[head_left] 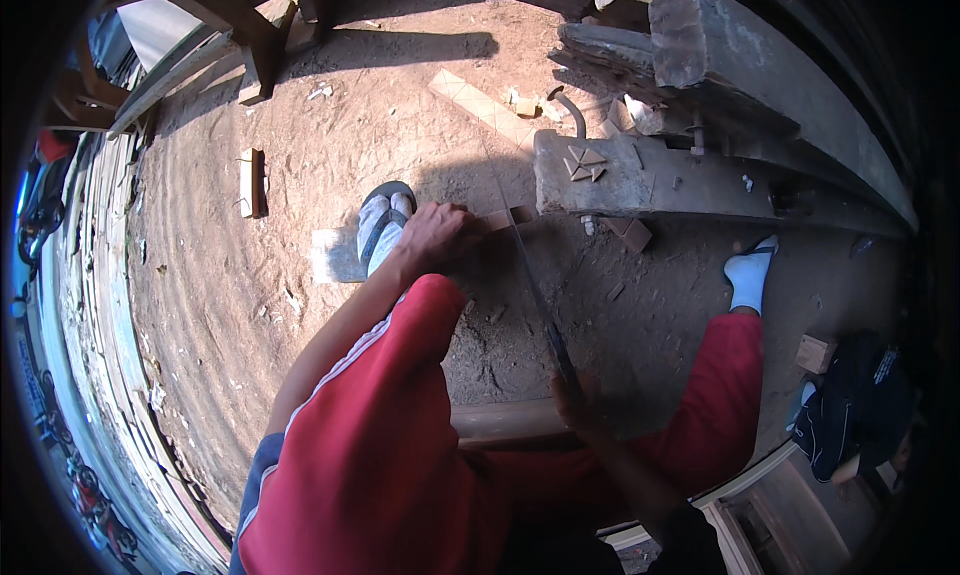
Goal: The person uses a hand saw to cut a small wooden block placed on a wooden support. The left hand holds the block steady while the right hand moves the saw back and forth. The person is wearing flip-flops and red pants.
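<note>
My left hand point(435, 233) grips a small wooden block point(499, 218) beside the near end of the weathered timber beam point(650, 180), just above my raised red-trousered knee. My right hand point(577, 400), low and right of centre between my legs, is closed on the dark handle of a long, thin saw point(537, 300). The saw's blade angles up and leftward across the block and past the beam's end. Small triangular wood pieces point(585, 163) lie on top of the beam, and a darker square offcut point(628, 235) is below it.
A marked plank point(472, 105) lies on the dirt beyond. A short block point(251, 183) sits at left, a pale board point(335, 256) under my sandalled foot. Wooden frames point(259, 60) stand upper left, motorbikes beyond the left edge. Dark clothing point(850, 405) and a block point(815, 354) are lower right.
</note>
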The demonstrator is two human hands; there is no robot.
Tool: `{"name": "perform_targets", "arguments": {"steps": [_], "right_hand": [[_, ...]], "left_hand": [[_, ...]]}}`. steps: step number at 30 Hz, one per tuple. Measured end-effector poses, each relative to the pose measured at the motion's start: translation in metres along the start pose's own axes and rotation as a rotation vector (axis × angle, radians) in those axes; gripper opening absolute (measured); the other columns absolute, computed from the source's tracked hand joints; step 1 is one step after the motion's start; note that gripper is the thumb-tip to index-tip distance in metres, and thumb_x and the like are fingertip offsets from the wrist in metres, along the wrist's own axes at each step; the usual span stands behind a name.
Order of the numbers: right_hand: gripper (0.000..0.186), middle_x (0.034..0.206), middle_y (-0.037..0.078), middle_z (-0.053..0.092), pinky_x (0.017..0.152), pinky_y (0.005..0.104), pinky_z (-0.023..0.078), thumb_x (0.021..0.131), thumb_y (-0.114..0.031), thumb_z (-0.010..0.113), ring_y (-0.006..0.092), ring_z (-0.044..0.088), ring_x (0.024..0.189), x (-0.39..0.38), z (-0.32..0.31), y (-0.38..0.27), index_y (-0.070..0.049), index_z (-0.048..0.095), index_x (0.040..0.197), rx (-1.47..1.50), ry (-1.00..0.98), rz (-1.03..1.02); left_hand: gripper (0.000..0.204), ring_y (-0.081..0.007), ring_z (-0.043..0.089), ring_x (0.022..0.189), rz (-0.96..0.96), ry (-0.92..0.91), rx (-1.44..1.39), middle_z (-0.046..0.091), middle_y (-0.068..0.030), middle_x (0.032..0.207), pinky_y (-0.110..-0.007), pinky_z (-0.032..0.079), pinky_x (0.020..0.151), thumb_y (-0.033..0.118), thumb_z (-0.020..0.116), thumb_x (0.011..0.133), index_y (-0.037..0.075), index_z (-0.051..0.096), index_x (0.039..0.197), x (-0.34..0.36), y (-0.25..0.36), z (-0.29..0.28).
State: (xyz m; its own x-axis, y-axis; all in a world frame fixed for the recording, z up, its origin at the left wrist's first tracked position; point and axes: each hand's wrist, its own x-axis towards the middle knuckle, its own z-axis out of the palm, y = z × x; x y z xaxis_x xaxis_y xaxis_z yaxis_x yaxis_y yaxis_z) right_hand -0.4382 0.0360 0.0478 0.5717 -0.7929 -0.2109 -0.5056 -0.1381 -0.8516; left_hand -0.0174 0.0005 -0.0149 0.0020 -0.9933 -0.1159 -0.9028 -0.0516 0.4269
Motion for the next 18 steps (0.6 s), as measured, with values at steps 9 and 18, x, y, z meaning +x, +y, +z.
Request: {"name": "perform_targets", "arguments": {"steps": [9,18], "right_hand": [[0.033,0.067,0.008,0.052,0.057,0.0390,0.040,0.103,-0.022,0.066,0.0167,0.054,0.062,0.030,0.023,-0.011,-0.005,0.056,0.077,0.225,0.094,0.198],[0.039,0.063,0.000,0.041,0.055,0.0377,0.035,0.101,-0.022,0.068,0.0090,0.041,0.062,-0.007,-0.020,-0.016,-0.005,0.050,0.071,0.087,0.011,0.096]], "left_hand": [[0.009,-0.0262,0.074,0.083,0.169,0.239,0.052,0.073,-0.0042,0.084,-0.043,0.057,0.067,0.025,0.070,0.088,0.016,0.073,0.087,0.008,0.014,-0.007],[0.009,-0.0267,0.073,0.081,0.139,0.201,0.122,0.072,-0.0053,0.086,-0.043,0.056,0.066,0.023,0.068,0.091,0.015,0.073,0.088,0.000,-0.009,0.009]]}}
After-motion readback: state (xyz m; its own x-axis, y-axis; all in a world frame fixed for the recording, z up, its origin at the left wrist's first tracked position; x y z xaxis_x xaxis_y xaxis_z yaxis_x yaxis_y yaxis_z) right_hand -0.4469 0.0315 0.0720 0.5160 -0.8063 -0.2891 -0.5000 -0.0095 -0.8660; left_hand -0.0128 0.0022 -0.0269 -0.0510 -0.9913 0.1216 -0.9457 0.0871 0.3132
